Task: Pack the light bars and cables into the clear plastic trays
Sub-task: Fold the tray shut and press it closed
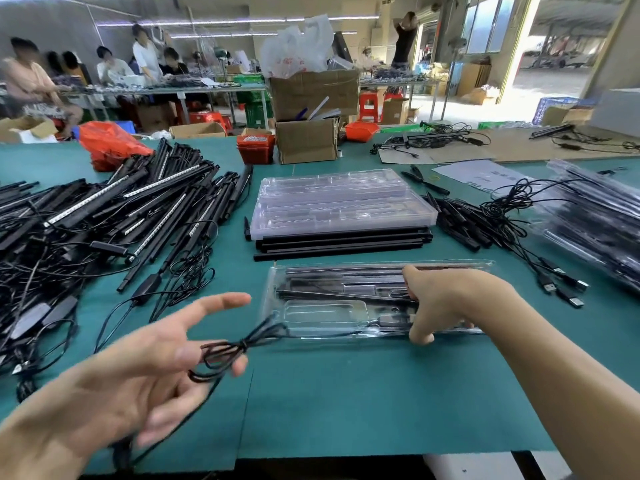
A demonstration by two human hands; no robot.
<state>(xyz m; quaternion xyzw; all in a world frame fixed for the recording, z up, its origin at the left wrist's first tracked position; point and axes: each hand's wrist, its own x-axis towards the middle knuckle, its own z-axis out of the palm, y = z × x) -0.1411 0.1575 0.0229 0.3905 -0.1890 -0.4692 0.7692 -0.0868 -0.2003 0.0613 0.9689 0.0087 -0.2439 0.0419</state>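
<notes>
Tray: a clear plastic tray (325,315) lies flat on the green table (346,393) in front; black light bars (346,271) sit in its far slots; a rounded pocket on its near left side shows clear plastic
Cable: a thin black cable (235,348), bundled in small loops, trails from the tray's near left corner
Left hand: the left hand (138,362) is palm up, fingers (221,301) spread; the bundle lies across the lower fingertips, not gripped
Right hand: the right hand (446,299) is on the tray's right half, thumb down on the near edge; whether the fingers pinch anything, cannot tell
Room: bare green table nearer than the tray; a stack of trays (343,202) just behind; a heap of bars and cables (114,216) to the left
</notes>
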